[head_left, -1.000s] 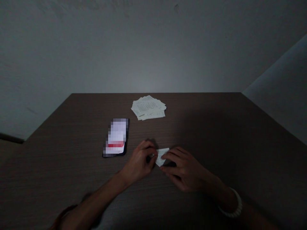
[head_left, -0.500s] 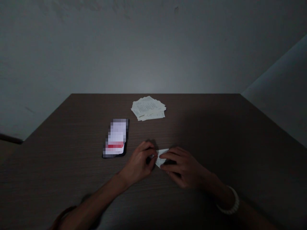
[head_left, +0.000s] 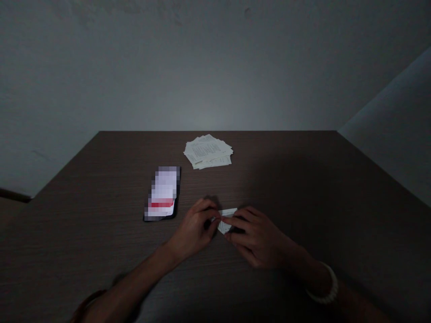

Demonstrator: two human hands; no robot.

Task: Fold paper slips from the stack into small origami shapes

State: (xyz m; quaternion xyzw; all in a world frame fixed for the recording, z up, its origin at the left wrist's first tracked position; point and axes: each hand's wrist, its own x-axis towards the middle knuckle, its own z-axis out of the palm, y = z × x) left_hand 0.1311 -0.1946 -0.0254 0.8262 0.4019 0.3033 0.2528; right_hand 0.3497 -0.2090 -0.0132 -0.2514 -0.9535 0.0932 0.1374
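Observation:
A small piece of folded white printed paper point(head_left: 226, 225) lies on the table between my hands. My left hand point(head_left: 198, 224) pinches its left corner between thumb and index finger. From the other side, my right hand point(head_left: 257, 233) holds the paper, its index fingertip pressed close to the left hand's pinch and its thumb at the lower edge. Part of the paper is hidden under the right fingers. The right wrist wears a pale beaded bracelet point(head_left: 328, 287).
A phone point(head_left: 163, 193) with a lit, blurred screen lies to the left of my hands. Farther back sits a loose pile of printed papers point(head_left: 208, 151). The dark wooden table point(head_left: 101, 188) ends at a grey wall point(head_left: 215, 67).
My right index finger has slid slightly left along the paper toward the left fingertips. The left hand keeps its pinch, and the phone and pile are unmoved.

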